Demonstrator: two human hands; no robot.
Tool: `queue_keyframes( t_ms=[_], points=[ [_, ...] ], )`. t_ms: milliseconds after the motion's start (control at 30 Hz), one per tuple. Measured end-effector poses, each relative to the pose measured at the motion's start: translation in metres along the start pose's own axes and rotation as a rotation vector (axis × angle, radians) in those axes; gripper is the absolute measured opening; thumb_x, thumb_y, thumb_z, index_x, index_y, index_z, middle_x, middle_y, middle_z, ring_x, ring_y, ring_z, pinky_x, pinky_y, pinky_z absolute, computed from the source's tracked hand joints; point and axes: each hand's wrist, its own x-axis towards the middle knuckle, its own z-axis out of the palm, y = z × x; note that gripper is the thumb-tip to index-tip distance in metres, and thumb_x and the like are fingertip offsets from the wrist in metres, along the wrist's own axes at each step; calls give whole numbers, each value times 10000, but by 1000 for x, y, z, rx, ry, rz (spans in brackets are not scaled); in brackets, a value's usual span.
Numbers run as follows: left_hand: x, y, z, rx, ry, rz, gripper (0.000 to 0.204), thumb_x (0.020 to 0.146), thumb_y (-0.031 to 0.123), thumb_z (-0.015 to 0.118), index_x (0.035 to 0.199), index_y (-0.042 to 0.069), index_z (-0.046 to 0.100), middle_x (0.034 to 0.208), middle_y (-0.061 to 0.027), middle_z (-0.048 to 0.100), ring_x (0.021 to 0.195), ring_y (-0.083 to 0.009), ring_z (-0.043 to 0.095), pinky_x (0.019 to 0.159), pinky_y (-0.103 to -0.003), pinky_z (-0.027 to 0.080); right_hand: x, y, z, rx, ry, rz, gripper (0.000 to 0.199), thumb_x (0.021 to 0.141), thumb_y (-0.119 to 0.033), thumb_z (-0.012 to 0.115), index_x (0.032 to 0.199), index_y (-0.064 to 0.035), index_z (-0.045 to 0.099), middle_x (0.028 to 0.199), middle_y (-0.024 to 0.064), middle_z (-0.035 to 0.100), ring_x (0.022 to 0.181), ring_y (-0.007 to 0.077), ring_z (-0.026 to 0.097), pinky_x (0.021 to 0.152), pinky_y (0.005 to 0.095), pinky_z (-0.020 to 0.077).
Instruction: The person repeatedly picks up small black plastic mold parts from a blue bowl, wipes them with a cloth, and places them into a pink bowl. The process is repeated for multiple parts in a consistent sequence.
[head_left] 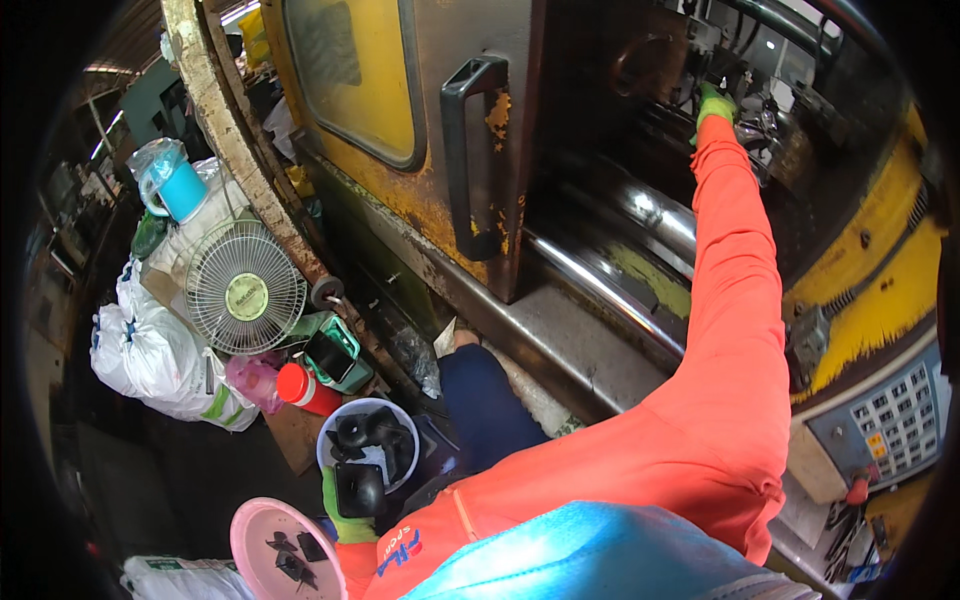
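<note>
My left hand (344,520), in a green glove, is closed on a black square plastic part (360,489) with a shallow hollow. It is beside a pale bucket (326,440) that holds several black plastic parts (377,432). Close by, a pink basin (248,520) has a few small black pieces (292,560) in it. My right arm stretches far into the opened machine, where my green-gloved right hand (714,104) is at the metal mould parts (765,125). Its fingers are too small and partly hidden to make out.
A yellow machine door (400,175) with a black handle (455,150) stands ahead; shiny metal bars (600,290) run below my right arm. At the right is a control panel (890,425). A fan (246,290), red-lidded jar (305,387), blue jug (180,190) and white bags (160,360) crowd the left.
</note>
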Motion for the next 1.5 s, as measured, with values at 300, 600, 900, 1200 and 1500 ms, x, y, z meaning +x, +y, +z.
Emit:
queue_keyframes(
  t_ms=[300,600,900,1200,1500],
  points=[
    [1,-14,52,53,36,-50,374,1003,215,520,1303,0,582,1250,-140,642,1149,-249,608,1020,-382,483,6,-15,22,-299,108,-504,597,842,-521,552,1254,-102,657,1261,217,638,1189,371,603,999,463,465],
    [14,-10,93,77,-57,-89,359,998,201,532,1295,8,594,1224,-129,658,1118,-244,625,1001,-371,494,16,-7,1,-270,232,-546,452,903,-451,526,1066,-90,743,1044,193,717,1032,391,668,913,470,505],
    [32,9,114,124,-72,-183,271,1009,231,542,1143,29,663,1082,-78,702,982,-214,673,897,-348,544,-105,-55,-75,406,136,-880,369,864,-381,714,982,-32,731,916,114,740,837,233,687,789,335,513],
    [9,52,222,487,-731,104,474,1060,418,434,1159,10,652,887,-10,641,801,-81,577,709,-234,465,-456,-82,-143,11,-419,-2303,422,718,30,683,1127,-72,697,1049,103,721,769,230,691,651,330,533],
    [-41,44,112,-69,-244,-38,283,975,322,620,1037,51,671,875,-19,690,757,-129,653,670,-273,525,-619,-9,-119,76,-1535,-1869,438,758,-150,776,1181,-116,668,1111,58,687,893,277,679,751,351,543]
  ],
)
